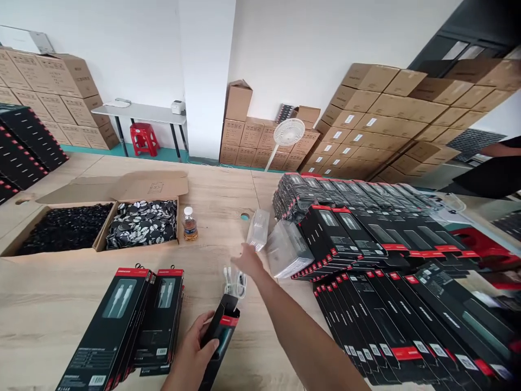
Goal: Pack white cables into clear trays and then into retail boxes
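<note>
My left hand [197,345] is wrapped around a slim black retail box [223,339] with a red band, its top end open and flap raised. A coiled white cable [235,283] lies on the table just beyond the box's open end, partly overlapped by the flap. My right hand [249,262] reaches forward past the cable, its fingers apart, at the near end of a stack of clear plastic trays [259,228]. Whether it touches the trays I cannot tell. A larger stack of clear trays [287,248] sits to its right.
Black cable boxes [116,326] are stacked at left, with many more boxes [378,320] at right. An open carton [142,222] holds black-and-white round tags and black pieces. A small bottle [189,224] stands beside it. A fan [288,133] and a person's arm [499,149] are farther off.
</note>
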Motion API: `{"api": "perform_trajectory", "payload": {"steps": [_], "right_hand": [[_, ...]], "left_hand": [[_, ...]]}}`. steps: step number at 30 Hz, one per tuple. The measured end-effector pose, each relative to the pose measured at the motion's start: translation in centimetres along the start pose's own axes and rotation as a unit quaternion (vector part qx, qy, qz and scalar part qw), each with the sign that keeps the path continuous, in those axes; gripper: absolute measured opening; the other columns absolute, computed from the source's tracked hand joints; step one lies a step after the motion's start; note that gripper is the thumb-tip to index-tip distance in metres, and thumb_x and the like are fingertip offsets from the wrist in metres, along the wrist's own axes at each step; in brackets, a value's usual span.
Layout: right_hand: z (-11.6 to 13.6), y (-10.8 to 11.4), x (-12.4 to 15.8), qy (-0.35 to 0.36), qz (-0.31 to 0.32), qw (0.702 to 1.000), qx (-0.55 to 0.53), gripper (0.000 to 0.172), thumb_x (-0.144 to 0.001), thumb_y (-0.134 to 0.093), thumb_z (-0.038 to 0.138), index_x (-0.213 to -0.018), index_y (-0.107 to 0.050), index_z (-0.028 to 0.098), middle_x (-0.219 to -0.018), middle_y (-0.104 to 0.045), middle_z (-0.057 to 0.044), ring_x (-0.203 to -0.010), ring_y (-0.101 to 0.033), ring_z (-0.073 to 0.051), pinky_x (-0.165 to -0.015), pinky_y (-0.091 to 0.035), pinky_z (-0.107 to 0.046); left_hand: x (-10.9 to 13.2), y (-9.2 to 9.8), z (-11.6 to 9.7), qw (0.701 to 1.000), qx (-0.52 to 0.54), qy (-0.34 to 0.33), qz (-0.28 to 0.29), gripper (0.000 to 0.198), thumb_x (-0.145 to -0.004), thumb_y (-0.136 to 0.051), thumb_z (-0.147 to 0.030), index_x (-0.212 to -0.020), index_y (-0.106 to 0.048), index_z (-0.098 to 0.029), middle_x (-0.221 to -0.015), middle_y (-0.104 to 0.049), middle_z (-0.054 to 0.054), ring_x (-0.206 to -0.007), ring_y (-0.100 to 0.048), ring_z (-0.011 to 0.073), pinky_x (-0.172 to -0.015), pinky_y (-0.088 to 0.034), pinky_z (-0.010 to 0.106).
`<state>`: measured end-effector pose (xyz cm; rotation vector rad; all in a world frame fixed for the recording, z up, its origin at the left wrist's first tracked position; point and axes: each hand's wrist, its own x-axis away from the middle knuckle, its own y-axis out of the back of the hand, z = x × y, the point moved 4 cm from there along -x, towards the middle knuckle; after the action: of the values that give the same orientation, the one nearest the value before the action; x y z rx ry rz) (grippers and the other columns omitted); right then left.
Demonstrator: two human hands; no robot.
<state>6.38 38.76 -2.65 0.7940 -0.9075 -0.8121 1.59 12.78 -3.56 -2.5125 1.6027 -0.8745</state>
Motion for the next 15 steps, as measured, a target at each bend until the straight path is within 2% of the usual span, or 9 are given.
{"api": "perform_trajectory", "payload": {"steps": [3,6,8,11,15], "right_hand": [[-1.6,5.6,1.0,-0.003,-0.092,0.993,-0.079,0.068,-0.076,-0.057,0.043,-0.135,-0.037,0.016,-0.137,-0.044,-0.018,-0.118,-0.053,-0.027,-0.091,-0.046,-0.037],[-2.1,9.3,3.5,0.007,-0.147,0.979,-0.140,0.063,-0.076,-0.057,0.048,-0.130,-0.044,0.018,-0.130,-0.051,-0.014,-0.111,-0.057,-0.025,-0.089,-0.049,-0.036],[-1.8,10.4,5.7,0.027,-0.167,0.972,-0.162,0.064,-0.072,-0.062,0.048,-0.126,-0.047,0.019,-0.128,-0.053,-0.013,-0.105,-0.060,-0.025,-0.090,-0.049,-0.037],[-1.4,10.7,9.2,0.051,-0.179,0.966,-0.178,0.071,-0.069,-0.067,0.047,-0.130,-0.045,0.018,-0.134,-0.046,-0.015,-0.102,-0.062,-0.026,-0.093,-0.048,-0.040],[-2.0,10.8,12.9,0.119,-0.197,0.959,-0.168,0.065,-0.076,-0.064,0.047,-0.132,-0.043,0.023,-0.133,-0.046,-0.013,-0.107,-0.059,-0.026,-0.096,-0.045,-0.043]], "left_hand": [[-0.2,-0.6,-0.5,1.000,0.012,-0.009,0.012,0.049,-0.065,-0.074,-0.023,-0.113,-0.066,-0.018,-0.109,-0.072,0.010,-0.112,-0.060,0.0304,-0.099,-0.042,0.041],[-0.4,-2.4,-1.6,0.998,0.035,-0.035,0.036,0.043,-0.064,-0.076,-0.025,-0.106,-0.071,-0.017,-0.106,-0.073,0.009,-0.106,-0.063,0.0300,-0.096,-0.044,0.040],[-0.4,-3.8,-2.3,0.996,0.060,-0.041,0.046,0.043,-0.061,-0.079,-0.026,-0.103,-0.072,-0.017,-0.103,-0.074,0.009,-0.102,-0.064,0.0289,-0.092,-0.047,0.037],[0.0,-5.2,-2.6,0.994,0.098,-0.019,0.048,0.046,-0.060,-0.081,-0.030,-0.102,-0.071,-0.017,-0.101,-0.075,0.009,-0.094,-0.067,0.0269,-0.082,-0.051,0.034],[1.5,-5.6,-2.0,0.991,0.127,-0.006,0.044,0.044,-0.059,-0.083,-0.028,-0.099,-0.072,-0.017,-0.102,-0.075,0.009,-0.089,-0.068,0.0238,-0.075,-0.052,0.030]]}}
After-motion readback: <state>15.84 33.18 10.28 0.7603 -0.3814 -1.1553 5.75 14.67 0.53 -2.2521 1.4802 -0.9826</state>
